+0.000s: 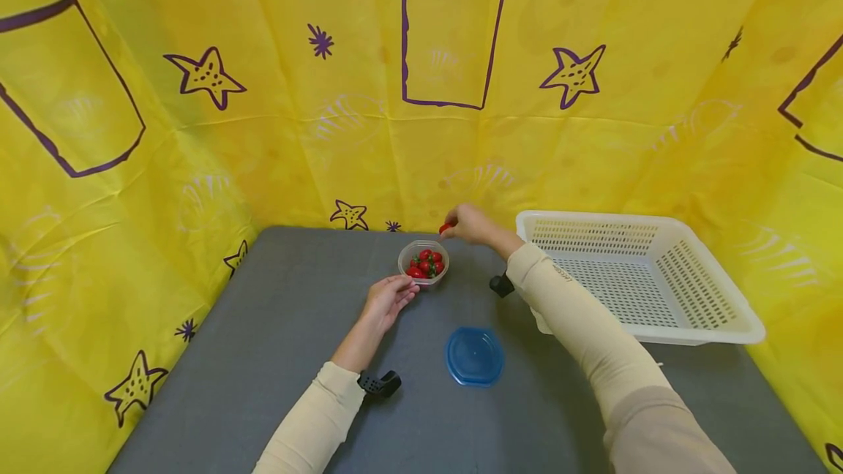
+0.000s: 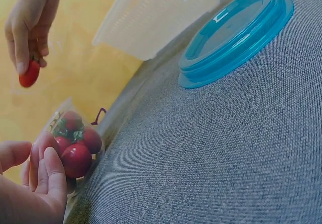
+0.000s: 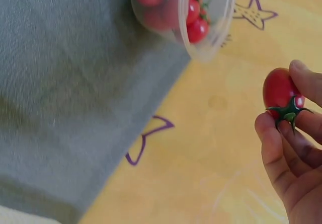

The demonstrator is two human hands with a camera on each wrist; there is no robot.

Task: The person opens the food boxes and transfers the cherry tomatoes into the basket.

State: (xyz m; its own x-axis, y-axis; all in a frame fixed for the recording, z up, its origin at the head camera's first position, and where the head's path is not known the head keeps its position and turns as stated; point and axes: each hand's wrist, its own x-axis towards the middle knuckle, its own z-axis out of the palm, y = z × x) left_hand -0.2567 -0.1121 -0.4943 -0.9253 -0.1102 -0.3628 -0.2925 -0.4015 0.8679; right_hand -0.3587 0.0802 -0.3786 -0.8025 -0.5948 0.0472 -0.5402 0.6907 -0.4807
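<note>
A small clear plastic container [image 1: 406, 257] holds several red cherry tomatoes [image 1: 424, 263] with green stems. At its near left side, my left hand [image 1: 387, 300] touches the container with relaxed fingers; the left wrist view shows the fingertips against its wall and the thumb apart. My right hand [image 1: 476, 225] is raised beyond the container to its right. Between thumb and fingers it pinches one cherry tomato [image 3: 282, 89], whose green stem faces the camera in the right wrist view. A round blue lid [image 1: 474, 357] lies flat on the table, nearer to me than the container.
A large white perforated basket [image 1: 718, 276] stands at the right of the grey table [image 1: 290, 298], partly behind my right sleeve [image 1: 586, 335]. Yellow patterned cloth [image 1: 369, 159] hangs along the table's back and sides.
</note>
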